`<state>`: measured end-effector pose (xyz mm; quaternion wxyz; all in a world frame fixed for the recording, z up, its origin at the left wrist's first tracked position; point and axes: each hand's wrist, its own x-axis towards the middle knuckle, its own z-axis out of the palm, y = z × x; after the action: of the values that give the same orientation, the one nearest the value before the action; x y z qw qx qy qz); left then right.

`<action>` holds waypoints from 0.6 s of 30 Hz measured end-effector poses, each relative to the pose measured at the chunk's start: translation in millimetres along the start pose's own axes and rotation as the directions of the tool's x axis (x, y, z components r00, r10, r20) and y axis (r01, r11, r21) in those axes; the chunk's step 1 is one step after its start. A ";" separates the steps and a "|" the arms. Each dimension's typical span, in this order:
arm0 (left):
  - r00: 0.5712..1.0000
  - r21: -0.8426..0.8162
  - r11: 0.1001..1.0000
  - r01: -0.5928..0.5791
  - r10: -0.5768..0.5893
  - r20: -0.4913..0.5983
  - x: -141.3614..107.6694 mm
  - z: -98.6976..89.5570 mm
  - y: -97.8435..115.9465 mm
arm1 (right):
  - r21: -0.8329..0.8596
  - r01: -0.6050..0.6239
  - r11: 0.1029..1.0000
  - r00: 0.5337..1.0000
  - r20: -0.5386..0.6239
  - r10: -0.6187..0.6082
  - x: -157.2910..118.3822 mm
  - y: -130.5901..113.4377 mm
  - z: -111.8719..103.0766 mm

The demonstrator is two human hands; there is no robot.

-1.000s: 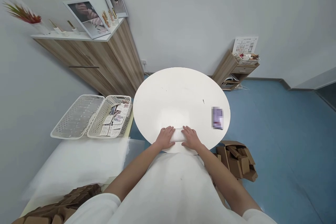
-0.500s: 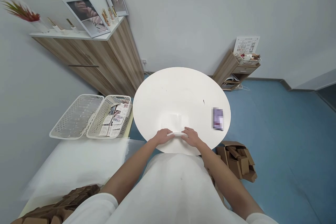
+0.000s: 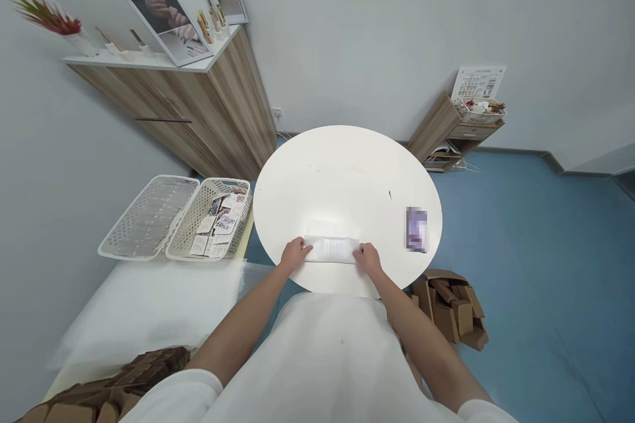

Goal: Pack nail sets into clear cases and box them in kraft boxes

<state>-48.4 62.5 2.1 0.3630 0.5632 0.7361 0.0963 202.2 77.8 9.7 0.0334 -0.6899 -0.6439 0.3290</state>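
A flat white strip point(image 3: 331, 250), partly see-through, lies near the front edge of the round white table point(image 3: 342, 165). My left hand point(image 3: 296, 254) pinches its left end between thumb and fingers. At the right end, my right hand point(image 3: 368, 258) grips it the same way. The strip is stretched out between the two hands, just above or on the tabletop. On the table's right side rests a pixelated purple object point(image 3: 417, 229).
White baskets, one point(image 3: 149, 218) with clear items and one point(image 3: 243, 218) with printed cards, stand left. A box of cardboard pieces point(image 3: 451, 309) is on the floor at right. A wooden cabinet point(image 3: 198, 119) and a small shelf point(image 3: 441, 125) stand behind.
The hands have moved apart, and the white piece between them now shows as a wider, longer strip. The camera view has shifted slightly.
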 end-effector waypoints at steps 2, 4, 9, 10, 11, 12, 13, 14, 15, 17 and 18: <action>1.000 0.012 1.000 0.029 -0.029 -0.003 -0.6 0.0 2.3 | -0.002 -0.019 1.000 1.000 -0.018 0.019 -2.0 -0.1 3.9; 0.998 0.016 0.999 0.048 -0.047 -0.052 -3.2 -1.2 6.0 | 0.000 -0.039 0.999 0.999 -0.037 0.039 -6.0 0.6 7.7; 0.935 0.207 0.953 -0.220 0.267 -0.236 -19.4 1.1 22.3 | 0.122 -0.134 0.983 0.983 -0.107 0.147 -22.7 3.7 21.9; 0.914 0.260 0.912 -0.319 0.368 -0.170 -23.0 3.9 26.0 | 0.175 -0.152 0.973 0.980 -0.104 0.172 -25.6 3.5 24.6; 0.890 0.296 0.864 -0.408 0.449 -0.081 -26.4 7.4 29.5 | 0.231 -0.172 0.958 0.976 -0.088 0.197 -27.7 2.9 26.8; 0.866 0.318 0.820 -0.475 0.500 0.004 -29.2 11.4 32.5 | 0.293 -0.199 0.935 0.972 -0.063 0.226 -28.9 1.7 28.1; 0.849 0.332 0.790 -0.516 0.524 0.070 -31.3 15.6 34.8 | 0.370 -0.233 0.899 0.965 -0.030 0.262 -29.1 0.3 28.3; 0.842 0.343 0.774 -0.532 0.528 0.113 -32.8 19.4 36.4 | 0.452 -0.268 0.850 0.955 0.007 0.297 -28.3 -1.3 27.5; 0.843 0.353 0.770 -0.532 0.520 0.136 -33.5 22.7 37.4 | 0.529 -0.297 0.795 0.945 0.043 0.325 -26.8 -2.9 25.6; 0.852 0.374 0.769 -0.518 0.501 0.150 -33.3 26.4 37.9 | 0.642 -0.317 0.698 0.936 0.093 0.339 -22.8 -5.3 20.0; 0.853 0.383 0.766 -0.516 0.498 0.154 -32.6 26.9 37.7 | 0.674 -0.311 0.670 0.939 0.109 0.326 -20.8 -6.0 16.8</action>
<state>0.8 39.1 17.5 0.2125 0.8061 0.5518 0.0219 189.6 53.5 8.0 0.2327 -0.7336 -0.3473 0.5357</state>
